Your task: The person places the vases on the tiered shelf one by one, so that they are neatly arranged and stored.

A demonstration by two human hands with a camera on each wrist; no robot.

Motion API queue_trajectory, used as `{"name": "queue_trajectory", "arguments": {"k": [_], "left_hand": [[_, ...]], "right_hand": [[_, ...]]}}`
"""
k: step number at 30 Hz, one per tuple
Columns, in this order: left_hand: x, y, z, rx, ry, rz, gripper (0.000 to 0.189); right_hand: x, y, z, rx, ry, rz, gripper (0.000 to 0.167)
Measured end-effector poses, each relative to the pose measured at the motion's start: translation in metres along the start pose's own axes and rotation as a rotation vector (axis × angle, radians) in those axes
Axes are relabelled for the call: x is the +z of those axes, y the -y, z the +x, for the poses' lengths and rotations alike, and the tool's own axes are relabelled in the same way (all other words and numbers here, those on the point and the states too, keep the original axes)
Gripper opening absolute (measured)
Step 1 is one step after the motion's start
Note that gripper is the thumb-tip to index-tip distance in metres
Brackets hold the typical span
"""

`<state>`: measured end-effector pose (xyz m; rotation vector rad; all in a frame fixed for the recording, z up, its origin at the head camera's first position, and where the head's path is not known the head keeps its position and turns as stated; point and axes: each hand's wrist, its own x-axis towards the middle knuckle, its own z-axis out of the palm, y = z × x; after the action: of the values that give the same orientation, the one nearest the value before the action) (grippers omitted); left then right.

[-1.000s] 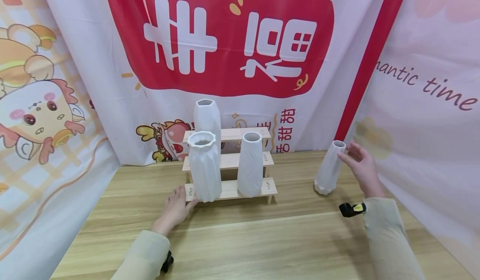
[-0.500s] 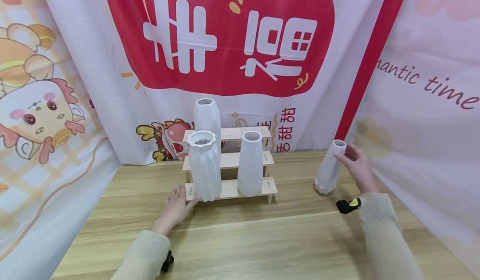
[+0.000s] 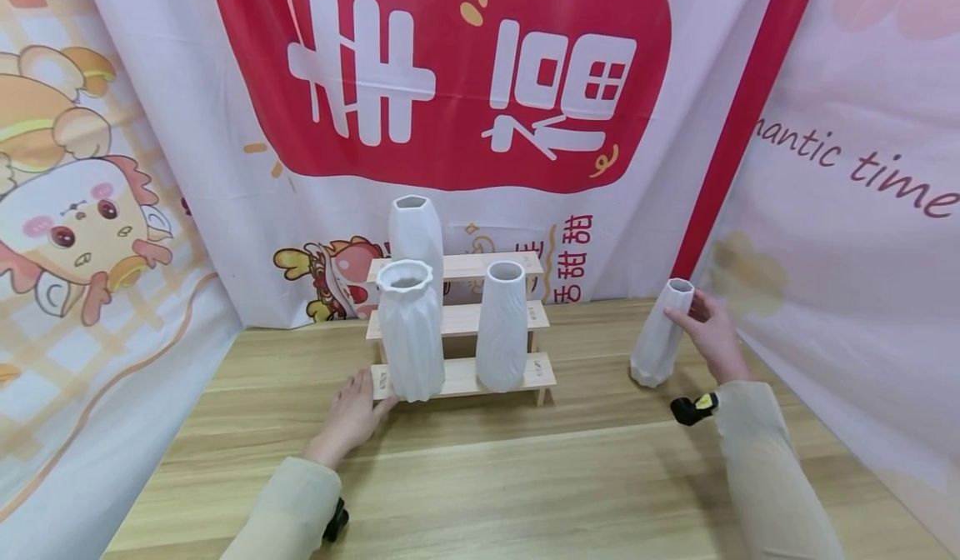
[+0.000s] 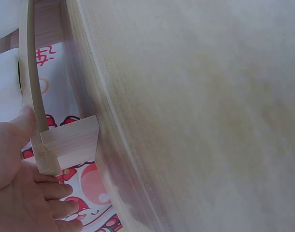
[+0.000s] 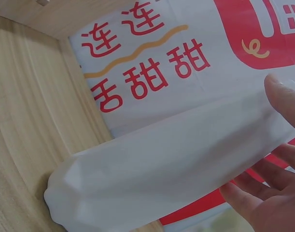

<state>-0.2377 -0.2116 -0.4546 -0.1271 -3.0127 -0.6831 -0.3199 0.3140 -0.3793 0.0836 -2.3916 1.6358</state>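
Observation:
My right hand grips the upper part of a white faceted vase. In the right wrist view its thumb lies on one side of the vase and the fingers are on the other. This vase stands on the table at right. My left hand rests against the left end of the small wooden tiered rack, thumb at the lowest step's front edge and fingers beside its end. That step carries a white fluted vase and a white textured vase. Behind the fluted one stands a taller white vase.
The wood-grain table spreads in front of and around the rack. Printed cloth hangs behind it, with more cloth at the left and right edges. A black wrist camera sits below my right hand.
My right hand has moved slightly left onto the faceted vase and taken hold near its top. The left hand and the vases on the rack stay where they were.

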Motion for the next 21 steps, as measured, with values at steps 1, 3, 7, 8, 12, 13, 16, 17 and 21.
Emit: {"name": "queue_trajectory", "arguments": {"k": [1, 3, 7, 8, 12, 13, 16, 17, 21], "left_hand": [[0.0, -0.0001, -0.0001, 0.0, -0.001, -0.001, 0.075], [0.0, -0.0002, -0.0001, -0.001, 0.003, -0.002, 0.075], [-0.0001, -0.0004, 0.0006, -0.009, 0.016, -0.012, 0.076], [0.0001, -0.0001, 0.001, -0.008, 0.016, -0.012, 0.076], [0.0006, 0.0008, 0.0019, -0.003, 0.01, -0.014, 0.077], [0.0008, 0.0011, 0.0019, -0.002, 0.006, -0.015, 0.077], [0.0008, 0.001, 0.0014, 0.004, -0.003, -0.018, 0.077], [0.0006, 0.0008, 0.0011, 0.005, -0.006, -0.02, 0.077], [-0.0001, 0.0003, 0.0002, 0.003, -0.003, -0.02, 0.077]], "right_hand": [[0.0001, 0.0001, 0.0001, -0.002, 0.001, -0.002, 0.074], [0.0005, 0.0005, 0.0007, -0.01, 0.001, -0.011, 0.073], [0.0018, 0.0027, 0.0017, -0.018, 0.001, -0.027, 0.07], [0.0021, 0.0031, 0.0021, -0.018, 0.001, -0.029, 0.07], [0.0031, 0.0044, 0.0027, -0.012, -0.001, -0.029, 0.068], [0.0033, 0.0045, 0.0027, -0.01, -0.002, -0.032, 0.068], [0.0033, 0.005, 0.0025, -0.003, -0.008, -0.036, 0.067], [0.0033, 0.0052, 0.0024, -0.001, -0.01, -0.038, 0.067], [0.0033, 0.0056, 0.0025, 0.0, -0.019, -0.043, 0.067]]}}
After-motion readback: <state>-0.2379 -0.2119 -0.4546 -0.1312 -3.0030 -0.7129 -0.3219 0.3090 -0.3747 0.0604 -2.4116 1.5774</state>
